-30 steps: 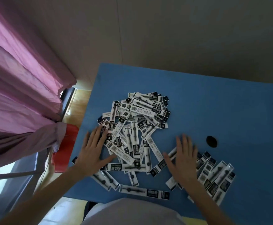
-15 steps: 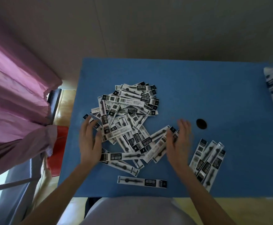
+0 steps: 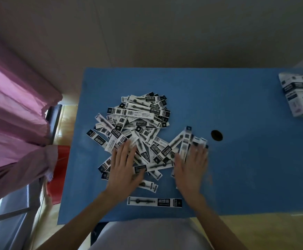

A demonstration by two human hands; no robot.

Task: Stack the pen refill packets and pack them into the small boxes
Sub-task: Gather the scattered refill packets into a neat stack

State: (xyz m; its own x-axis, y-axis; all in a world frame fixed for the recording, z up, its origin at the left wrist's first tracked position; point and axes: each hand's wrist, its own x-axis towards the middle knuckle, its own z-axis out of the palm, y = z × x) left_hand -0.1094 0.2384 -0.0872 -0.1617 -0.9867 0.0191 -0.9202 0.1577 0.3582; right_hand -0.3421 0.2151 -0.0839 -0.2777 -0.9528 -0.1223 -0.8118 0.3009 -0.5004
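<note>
- A loose heap of pen refill packets [image 3: 138, 127] is lying on the left half of the desk [image 3: 246, 168], reaching from its middle toward the near edge; each packet is a long, narrow, flat strip, glossy white with a black band at one end.
- The packets are crossing one another at many angles, some face up and showing a dark refill through a clear stretch, some showing a barcode side.
- The black bands are carrying white characters, too small and blurred to read.
- One single packet [image 3: 154, 202] is lying flat by itself, parallel to the near edge, just beside it and apart from the heap.
- A bundle of small boxes [image 3: 299, 95], white with dark printed bands and wrapped in crinkled clear film, is sitting at the far right corner, cut off by the frame.
- A round dark hole [image 3: 216, 135] is showing in the matte blue desktop, right of the heap.
- The left hand [image 3: 124, 170] is lying palm down on the near side of the heap, fingers straight and slightly spread, pressing on packets without gripping them.
- The right hand [image 3: 191, 168] is also palm down and flat, fingers extended, resting on a fanned group of packets [image 3: 186, 141] at the heap's right side; its fingertips are motion-blurred.
- Pink crumpled curtain fabric [image 3: 15, 114] is hanging beyond the desk's left edge.
</note>
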